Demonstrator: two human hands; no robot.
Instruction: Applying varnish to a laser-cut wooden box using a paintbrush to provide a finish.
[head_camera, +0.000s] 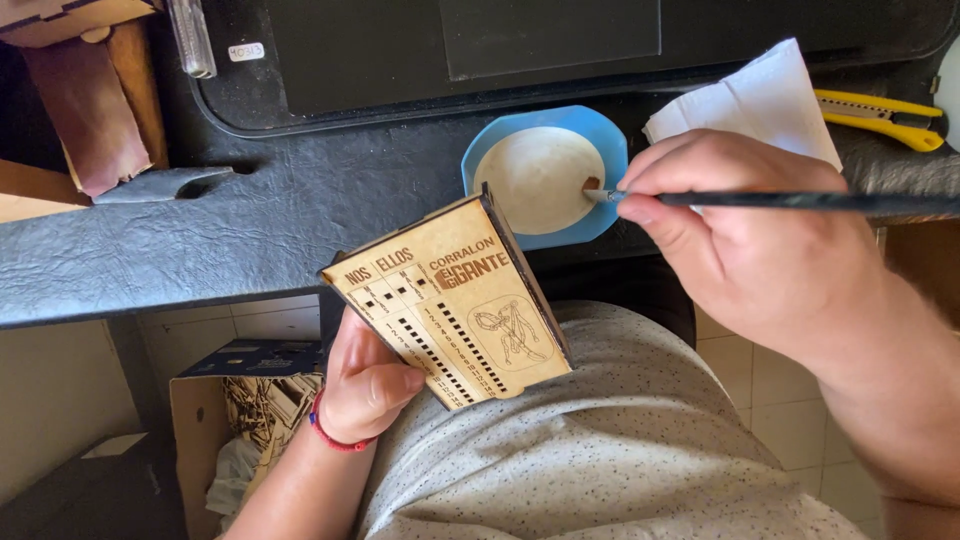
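Gripping firmly, the left hand (365, 385) clamps the engraved wooden box (450, 300) just below the blue dish (545, 175); the right hand (740, 225) pinches a thin brush (780, 200), tip dipped at the dish's right edge. An overloaded tip, possibly glue, could drip onto the box face

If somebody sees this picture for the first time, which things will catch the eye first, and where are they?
In the middle, the left hand holds up a flat engraved wooden box above the person's lap. Just behind it, on the dark table edge, stands a blue dish of pale liquid. The right hand dips a thin brush into it from the right.
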